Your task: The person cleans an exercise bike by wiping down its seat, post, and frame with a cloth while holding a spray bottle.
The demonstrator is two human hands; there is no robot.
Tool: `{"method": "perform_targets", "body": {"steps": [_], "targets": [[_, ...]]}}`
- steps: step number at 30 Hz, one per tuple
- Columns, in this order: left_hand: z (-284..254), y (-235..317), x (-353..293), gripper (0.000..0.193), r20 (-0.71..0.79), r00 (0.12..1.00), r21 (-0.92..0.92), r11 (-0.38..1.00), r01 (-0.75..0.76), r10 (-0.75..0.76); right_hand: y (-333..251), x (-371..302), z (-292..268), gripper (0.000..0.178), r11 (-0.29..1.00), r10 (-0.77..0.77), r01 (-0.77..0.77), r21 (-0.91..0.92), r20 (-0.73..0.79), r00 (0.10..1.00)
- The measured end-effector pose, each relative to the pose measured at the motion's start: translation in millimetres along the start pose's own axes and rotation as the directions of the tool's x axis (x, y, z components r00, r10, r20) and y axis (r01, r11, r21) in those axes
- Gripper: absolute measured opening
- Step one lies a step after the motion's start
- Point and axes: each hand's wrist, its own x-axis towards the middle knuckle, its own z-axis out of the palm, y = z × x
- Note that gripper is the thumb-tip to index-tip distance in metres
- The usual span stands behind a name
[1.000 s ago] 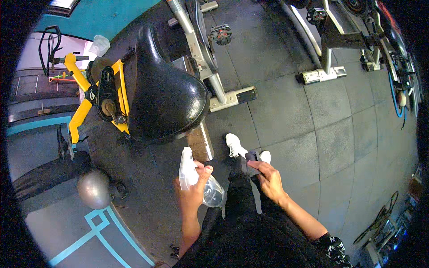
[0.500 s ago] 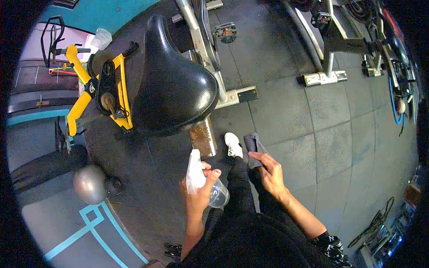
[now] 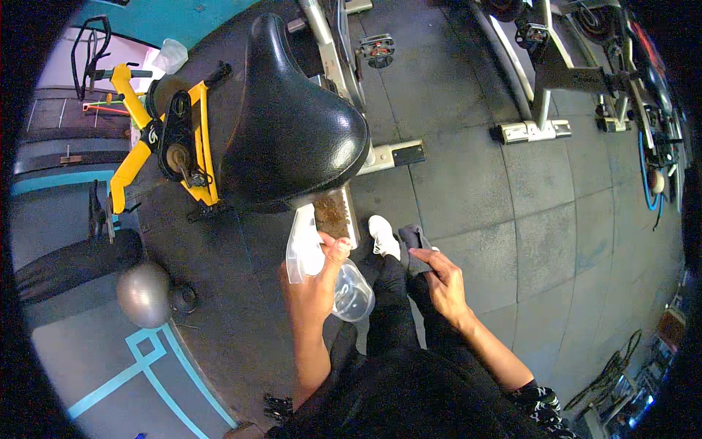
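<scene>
Left hand: closed around the neck of the bottle.
Bottle: clear body tilted, right of the left hand; white spray head at the saddle's rear edge, contact uncertain.
Right hand: pinching the cloth.
Cloth: dark grey, projecting beyond the hand, beside the white shoe in view.
Ball: silver, at left, well apart from both hands.

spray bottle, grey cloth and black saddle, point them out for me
spray bottle [image 3: 354, 293]: head view, on its clear body
grey cloth [image 3: 414, 238]: head view, on its upper part, beyond the fingertips
black saddle [image 3: 296, 132]: head view, on the middle of its top
</scene>
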Motion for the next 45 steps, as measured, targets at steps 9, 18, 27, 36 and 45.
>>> {"method": "perform_targets", "body": {"steps": [9, 18, 27, 36, 45], "targets": [[-0.2, -20.9, -16.2, 0.063, -0.007, 1.000, -0.034, 0.999, 0.015, -0.015, -3.8, 6.7, -5.7, 0.050, 0.968, 0.175, -0.166, 0.189, -0.028, 0.984], [-4.1, -43.7, -68.5, 0.030, -0.134, 0.991, -0.105, 0.994, 0.004, -0.018, -84.0, 101.7, 14.3, 0.048, 0.840, -0.529, 0.502, -0.207, -0.097, 0.843], [-15.9, -54.3, -92.0, 0.030, -0.114, 0.983, -0.185, 0.975, 0.120, -0.143, -81.2, 101.3, 46.3, 0.033, 0.415, -0.700, 0.762, -0.497, 0.361, 0.616], [-32.1, -66.8, -84.5, 0.018, -0.076, 0.989, -0.199, 0.974, 0.111, -0.128, -85.9, 144.7, 22.8, 0.035, 0.415, -0.687, 0.742, -0.526, 0.354, 0.635], [-50.1, -69.6, -70.2, 0.018, -0.004, 0.996, -0.179, 0.980, 0.091, -0.094, -79.7, 97.5, 47.9, 0.045, 0.429, -0.681, 0.800, -0.420, 0.432, 0.591]]}}
